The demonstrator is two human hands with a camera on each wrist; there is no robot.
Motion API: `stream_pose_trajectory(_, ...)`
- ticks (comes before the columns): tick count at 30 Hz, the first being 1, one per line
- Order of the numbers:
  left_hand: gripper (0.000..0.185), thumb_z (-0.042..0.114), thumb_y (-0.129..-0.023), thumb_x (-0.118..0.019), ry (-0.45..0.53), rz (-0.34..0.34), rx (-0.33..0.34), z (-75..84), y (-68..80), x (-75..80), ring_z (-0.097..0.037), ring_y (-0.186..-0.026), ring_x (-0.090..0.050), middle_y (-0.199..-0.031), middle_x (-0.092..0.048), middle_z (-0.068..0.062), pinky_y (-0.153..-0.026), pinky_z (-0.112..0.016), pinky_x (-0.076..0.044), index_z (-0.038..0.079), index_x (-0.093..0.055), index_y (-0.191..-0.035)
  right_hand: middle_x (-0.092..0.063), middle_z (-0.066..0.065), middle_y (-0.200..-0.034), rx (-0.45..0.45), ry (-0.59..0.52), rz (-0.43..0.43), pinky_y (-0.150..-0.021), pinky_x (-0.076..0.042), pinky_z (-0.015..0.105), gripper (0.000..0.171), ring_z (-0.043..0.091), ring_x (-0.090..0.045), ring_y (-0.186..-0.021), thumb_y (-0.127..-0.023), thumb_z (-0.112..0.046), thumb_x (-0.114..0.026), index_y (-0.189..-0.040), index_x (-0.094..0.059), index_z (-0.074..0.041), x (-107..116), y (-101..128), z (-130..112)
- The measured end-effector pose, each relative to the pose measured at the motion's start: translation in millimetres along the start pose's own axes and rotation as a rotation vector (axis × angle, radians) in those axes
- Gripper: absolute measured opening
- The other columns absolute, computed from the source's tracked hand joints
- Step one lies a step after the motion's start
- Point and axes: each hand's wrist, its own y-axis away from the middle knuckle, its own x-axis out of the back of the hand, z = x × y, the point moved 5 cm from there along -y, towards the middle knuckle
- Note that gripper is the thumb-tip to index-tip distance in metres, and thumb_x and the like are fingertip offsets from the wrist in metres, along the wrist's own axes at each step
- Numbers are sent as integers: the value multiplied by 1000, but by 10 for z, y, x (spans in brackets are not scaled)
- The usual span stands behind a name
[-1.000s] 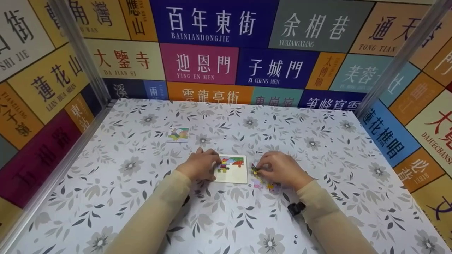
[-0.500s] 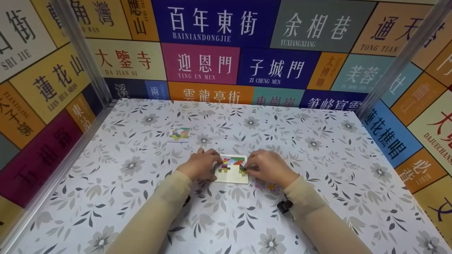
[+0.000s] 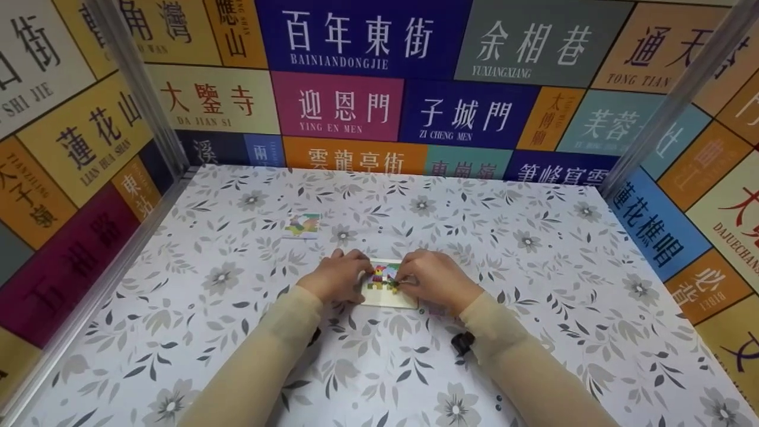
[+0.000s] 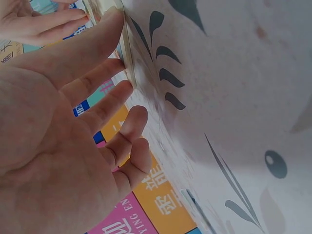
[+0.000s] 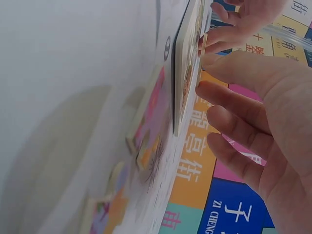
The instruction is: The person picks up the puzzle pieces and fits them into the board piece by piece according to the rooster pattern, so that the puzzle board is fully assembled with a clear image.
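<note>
I see the puzzle board (image 3: pixel 388 290) lying flat between my hands, long axis running left to right. My right hand (image 3: pixel 436 280) pinches a small puzzle piece (image 3: pixel 392 283) directly over the board's middle; my left hand (image 3: pixel 335 276), fingers straight, presses the board's left edge. Loose pieces (image 5: pixel 146 141) lie just right of it on the floral bench (image 3: pixel 533 249), walled by sign-covered panels (image 3: pixel 356 71)

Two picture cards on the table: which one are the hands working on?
The near board, between the left hand and right hand. The left steadies its edge; the right presses a piece onto it. The far card lies alone, untouched, toward the back left.
</note>
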Motion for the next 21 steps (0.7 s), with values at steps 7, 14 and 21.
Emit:
stream_pose_trajectory(7,55,25,-86,-85,-12,-13,12,-3,-18,-8,-34,-128,-47,-152,-52,-5,-108,-55,-42,17,-66,-136,-75,-4,-97,29,37,-15,-81,-58,35,10,16,-70,-90,-87,-13,-80,-95,-84,-18,-36,-53,-36)
stream_pose_trajectory(14,55,24,-86,-85,-6,-18,11,-5,-20,-12,-35,-131,-47,-153,-51,-5,-111,-56,-41,17,-65,-137,-74,-3,-98,23,45,-38,-81,-58,36,11,17,-69,-91,-87,-13,-80,-97,-84,-18,-78,-77,-44)
stream_pose_trajectory(21,56,22,-85,-85,0,-14,9,-4,-10,-12,-36,-132,-46,-153,-51,-5,-111,-57,-40,17,-65,-137,-74,-1,-102,25,48,-44,-84,-58,37,11,18,-69,-94,-88,-14,-80,-99,-84,-17,-85,-80,-51)
